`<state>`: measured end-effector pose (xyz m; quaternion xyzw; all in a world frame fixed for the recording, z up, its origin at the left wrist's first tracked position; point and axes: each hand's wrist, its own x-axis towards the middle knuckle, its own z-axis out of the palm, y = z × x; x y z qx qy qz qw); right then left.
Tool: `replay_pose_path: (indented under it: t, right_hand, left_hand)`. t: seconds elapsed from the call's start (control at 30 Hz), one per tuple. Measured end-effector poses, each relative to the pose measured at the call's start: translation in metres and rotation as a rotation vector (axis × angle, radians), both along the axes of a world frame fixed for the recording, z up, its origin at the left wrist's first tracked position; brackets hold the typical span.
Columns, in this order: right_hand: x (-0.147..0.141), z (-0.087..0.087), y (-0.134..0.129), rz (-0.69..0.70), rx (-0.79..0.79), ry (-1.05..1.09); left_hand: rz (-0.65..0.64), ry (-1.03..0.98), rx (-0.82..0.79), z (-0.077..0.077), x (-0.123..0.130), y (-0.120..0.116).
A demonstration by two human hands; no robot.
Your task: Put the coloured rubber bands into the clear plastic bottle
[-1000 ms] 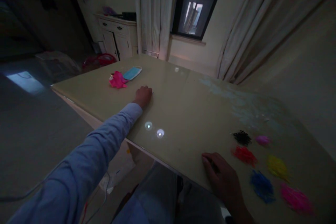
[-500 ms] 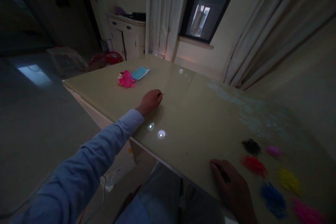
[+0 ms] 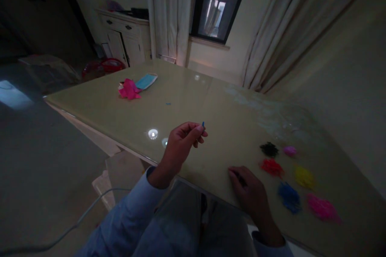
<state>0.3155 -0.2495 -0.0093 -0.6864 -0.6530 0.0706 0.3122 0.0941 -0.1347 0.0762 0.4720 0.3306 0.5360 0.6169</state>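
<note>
Above the pale glossy table (image 3: 211,104), my left hand (image 3: 183,144) pinches a small blue piece (image 3: 203,124) between thumb and fingertip. My right hand (image 3: 249,188) rests at the table's front edge with its fingers curled; what they hold, if anything, is hidden. To its right lie small piles: black (image 3: 269,149), red (image 3: 272,167), yellow (image 3: 304,176), blue (image 3: 289,196), bright pink (image 3: 322,207) and a small light pink one (image 3: 290,151). Farther back, a thin blue piece (image 3: 168,103) lies alone on the table.
A crumpled pink item (image 3: 129,89) and a blue face mask (image 3: 146,81) lie at the back left of the table. Behind stand a white cabinet (image 3: 129,40) and curtains (image 3: 170,12). A cable (image 3: 81,217) runs at the lower left.
My left hand has moved back toward me from farther out, with a blue piece in its fingertips. A thin blue piece now shows where it was. The view has shifted to the right.
</note>
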Motion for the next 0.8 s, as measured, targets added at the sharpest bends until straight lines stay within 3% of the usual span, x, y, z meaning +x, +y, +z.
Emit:
replay_pose_path:
  t: [0.17, 0.5, 0.63, 0.8]
  right_hand:
    - [-0.001, -0.001, -0.001, 0.003, 0.005, 0.05]
    - [-0.005, 0.003, -0.001, 0.027, 0.037, 0.102]
    - [-0.007, 0.003, 0.0, 0.044, 0.041, 0.083]
    - [-0.01, -0.004, 0.004, -0.06, -0.09, 0.012]
  left_hand:
    - [0.004, 0.01, 0.017, 0.008, 0.014, -0.012]
    - [-0.044, 0.092, 0.033, 0.009, 0.039, -0.027]
    - [-0.205, 0.217, 0.122, 0.008, 0.06, -0.035]
    - [-0.466, 0.486, 0.403, 0.004, 0.1, -0.049]
